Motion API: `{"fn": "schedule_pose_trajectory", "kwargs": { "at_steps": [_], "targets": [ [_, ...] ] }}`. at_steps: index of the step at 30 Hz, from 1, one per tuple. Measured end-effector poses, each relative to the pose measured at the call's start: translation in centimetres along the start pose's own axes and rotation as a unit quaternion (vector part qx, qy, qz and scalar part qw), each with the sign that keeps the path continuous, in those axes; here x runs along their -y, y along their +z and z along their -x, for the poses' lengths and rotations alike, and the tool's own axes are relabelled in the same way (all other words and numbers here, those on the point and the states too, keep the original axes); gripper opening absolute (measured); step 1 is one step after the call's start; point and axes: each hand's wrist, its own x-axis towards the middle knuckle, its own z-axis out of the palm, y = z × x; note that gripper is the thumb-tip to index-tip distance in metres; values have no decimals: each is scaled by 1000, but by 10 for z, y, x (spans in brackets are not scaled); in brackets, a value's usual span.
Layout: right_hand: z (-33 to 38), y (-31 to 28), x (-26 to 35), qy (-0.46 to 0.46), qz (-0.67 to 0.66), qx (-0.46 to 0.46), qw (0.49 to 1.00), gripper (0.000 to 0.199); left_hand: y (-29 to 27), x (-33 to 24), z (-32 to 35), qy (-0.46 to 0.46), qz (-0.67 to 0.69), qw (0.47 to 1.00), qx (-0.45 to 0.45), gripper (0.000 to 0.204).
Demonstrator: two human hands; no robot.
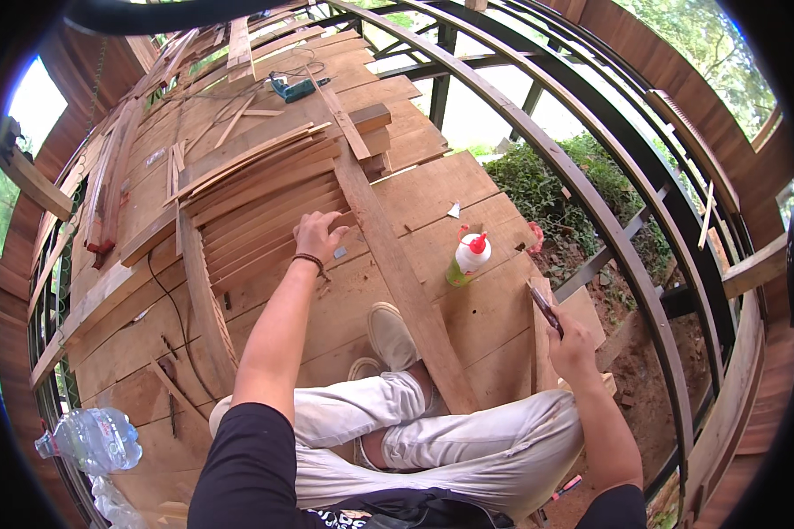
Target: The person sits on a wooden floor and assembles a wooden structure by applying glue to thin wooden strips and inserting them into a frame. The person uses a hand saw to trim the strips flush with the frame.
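Observation:
My left hand (318,236) reaches over the right end of a wooden louvre frame (269,220) filled with slanted slats. Its fingers are spread and curved, with nothing visible in them; whether they touch a slat or the frame's side, I cannot tell. A long frame rail (397,264) runs just right of that hand. On the right, my right hand (573,351) is closed around a slim dark-handled tool (545,309) with a short shiny tip, pointing up and left. Its exact kind is unclear. A white glue bottle (469,258) with a red cap and green lower part stands between the hands.
I sit on a plank floor (450,189), legs crossed beside the frame. A teal power drill (293,86) lies at the back with its cord. Loose strips lie at left near a clear plastic jug (97,441). Curved metal beams (591,198) border an open drop on the right.

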Motion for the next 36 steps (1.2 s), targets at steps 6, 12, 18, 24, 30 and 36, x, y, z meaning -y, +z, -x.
{"fn": "schedule_pose_trajectory", "kwargs": {
  "at_steps": [6, 12, 18, 24, 30, 36],
  "targets": [
    [0, 1, 14, 0, -10, 23, 1000, 41, -8, 0, -1, -12, -5, 1000, 8, 43],
    [-2, 0, 16, 14, -11, 24, 1000, 39, -14, -13, -5, -15, -40, 999, 16, 39],
    [-3, -2, 27, 24, -5, 37, 999, 39, 9, -13, -45, -33, -60, 981, -183, 49],
    [-1, -2, 31, 31, -8, 32, 999, 40, 23, -17, -52, -62, -154, 972, -169, 59],
    [-4, 1, 30, 29, -5, 41, 999, 42, 15, -17, -68, 4, -157, 969, -188, 56],
    [-4, -4, 35, 48, 5, 57, 997, 43, 30, -21, -52, 15, -116, 972, -204, 57]
  ]
}}
